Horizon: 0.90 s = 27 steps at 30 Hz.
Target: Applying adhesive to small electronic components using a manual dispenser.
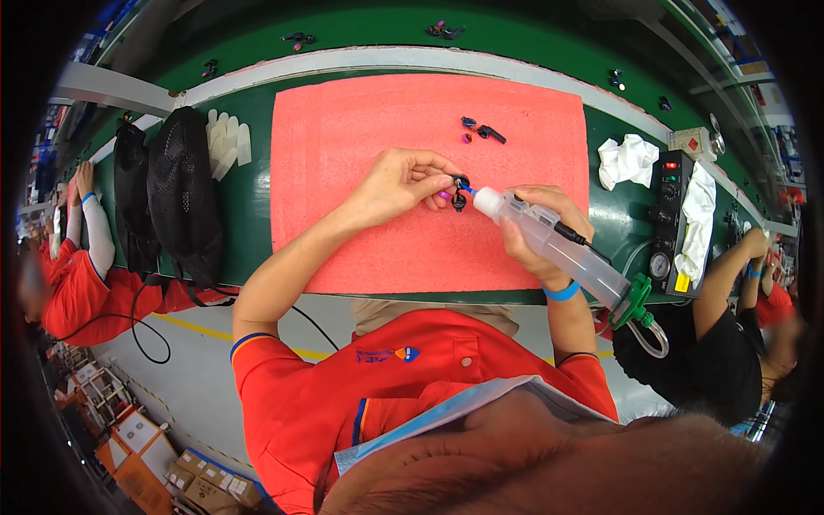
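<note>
Over the pink foam mat [360, 112], my left hand [395, 187] pinches a small black part [459, 201] with a purple spot, possibly an earphone piece. My right hand [545, 227] is wrapped round a clear glue dispensing syringe [588, 275] with a white front collar, a green end cap and a hose. Its blue tip [468, 188] points left at the black part and looks to touch or nearly touch it; exact contact cannot be told. Farther back on the mat lie more small black pieces [489, 133], one with a purple end.
To the right stand a black dispenser box [672, 202] with a gauge, crumpled white tissue [628, 161] and a small can [691, 143]. Black mesh bags [182, 197] and pale finger cots [227, 142] lie left. Small parts [446, 32] dot the green belt behind. Co-workers sit on both sides.
</note>
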### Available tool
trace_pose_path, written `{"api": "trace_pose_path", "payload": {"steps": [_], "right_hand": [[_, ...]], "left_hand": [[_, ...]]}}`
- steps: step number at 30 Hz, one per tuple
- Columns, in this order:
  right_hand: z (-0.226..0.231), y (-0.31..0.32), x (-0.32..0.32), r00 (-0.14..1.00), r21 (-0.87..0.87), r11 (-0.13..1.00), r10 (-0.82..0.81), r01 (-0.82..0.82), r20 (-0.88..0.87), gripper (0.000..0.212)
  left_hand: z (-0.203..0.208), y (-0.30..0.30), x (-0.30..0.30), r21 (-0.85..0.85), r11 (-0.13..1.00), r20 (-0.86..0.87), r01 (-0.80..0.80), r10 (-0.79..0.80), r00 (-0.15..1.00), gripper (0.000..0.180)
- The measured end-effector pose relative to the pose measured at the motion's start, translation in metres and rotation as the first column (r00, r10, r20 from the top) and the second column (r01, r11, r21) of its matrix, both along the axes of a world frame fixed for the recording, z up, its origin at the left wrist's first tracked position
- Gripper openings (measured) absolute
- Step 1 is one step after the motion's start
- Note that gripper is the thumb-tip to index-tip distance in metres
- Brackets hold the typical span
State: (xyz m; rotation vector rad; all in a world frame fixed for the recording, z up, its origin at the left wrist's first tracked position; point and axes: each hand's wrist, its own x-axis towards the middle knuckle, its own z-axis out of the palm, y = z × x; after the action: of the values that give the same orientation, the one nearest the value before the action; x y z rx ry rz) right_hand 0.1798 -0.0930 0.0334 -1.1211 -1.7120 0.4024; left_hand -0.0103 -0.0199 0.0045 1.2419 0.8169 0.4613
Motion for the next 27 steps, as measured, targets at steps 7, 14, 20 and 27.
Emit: {"api": "trace_pose_path", "payload": {"steps": [7,14,20,27], "right_hand": [[0.0,0.0,-0.001,1.0,0.025,1.0,0.012,-0.013,0.02,0.031],[0.006,-0.004,0.002,0.998,0.011,0.999,-0.047,0.047,0.042,0.037],[-0.009,-0.005,0.019,0.98,0.107,0.987,-0.098,0.117,-0.17,0.041],[-0.007,-0.003,0.018,0.978,0.191,0.968,-0.133,0.162,-0.159,0.041]], "left_hand": [[0.001,0.001,-0.001,0.013,1.0,0.011,-0.019,0.019,1.0,0.019],[-0.001,0.003,-0.003,-0.025,0.996,0.077,-0.084,0.086,0.993,0.018],[0.024,0.045,-0.007,0.418,0.878,-0.106,-0.235,0.304,0.947,0.017],[0.0,0.165,-0.02,0.853,0.496,-0.194,-0.165,0.594,0.781,0.016]]}}
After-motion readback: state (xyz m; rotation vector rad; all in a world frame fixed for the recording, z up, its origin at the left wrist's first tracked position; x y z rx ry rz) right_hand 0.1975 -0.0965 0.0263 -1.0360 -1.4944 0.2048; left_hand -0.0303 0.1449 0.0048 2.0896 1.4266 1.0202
